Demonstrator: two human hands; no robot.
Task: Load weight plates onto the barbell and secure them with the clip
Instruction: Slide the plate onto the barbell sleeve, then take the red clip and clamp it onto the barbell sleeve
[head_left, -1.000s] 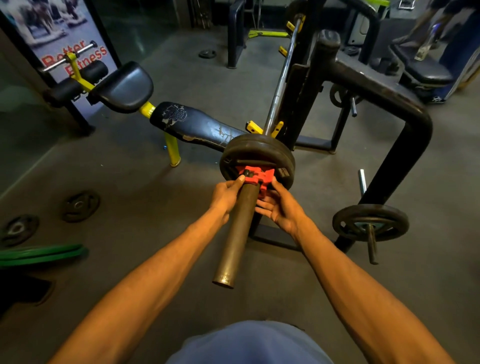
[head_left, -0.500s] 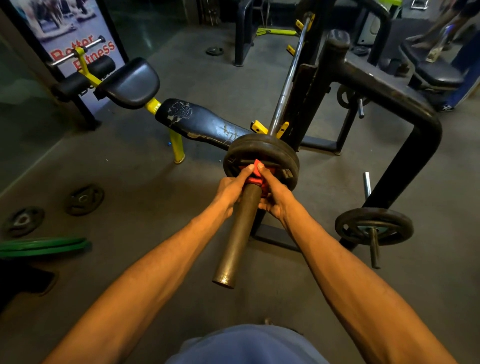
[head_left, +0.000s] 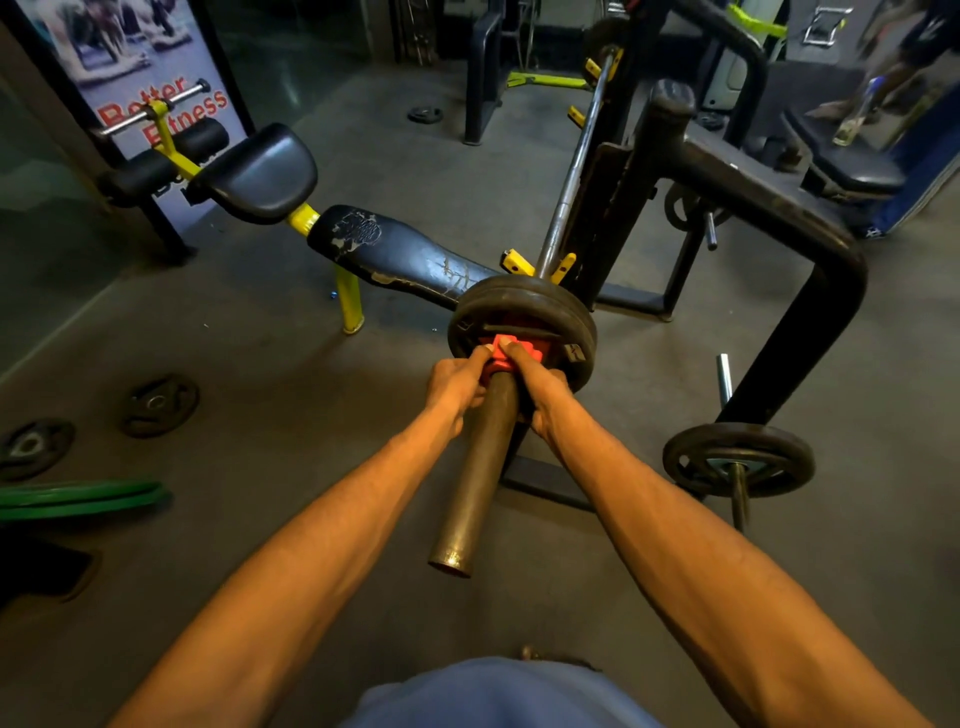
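The barbell sleeve (head_left: 475, 483) points toward me from the rack, its open end low in the middle of the view. Black weight plates (head_left: 524, 306) sit on the sleeve near the rack's yellow hooks. A red clip (head_left: 511, 349) rings the sleeve right against the plates. My left hand (head_left: 457, 387) grips the clip from the left, thumb on top. My right hand (head_left: 535, 384) grips it from the right, and both thumbs meet over the red top. The lower half of the clip is hidden by my fingers.
A black bench (head_left: 395, 254) with yellow legs lies to the left. Loose plates (head_left: 158, 405) and a green plate (head_left: 83, 499) rest on the floor at left. On the right, a black rack frame (head_left: 810, 291) carries a stored plate (head_left: 737, 460) on a peg.
Both hands have closed in around the red clip, thumbs coming together on top. The clip sits tighter against the plates than a second ago.
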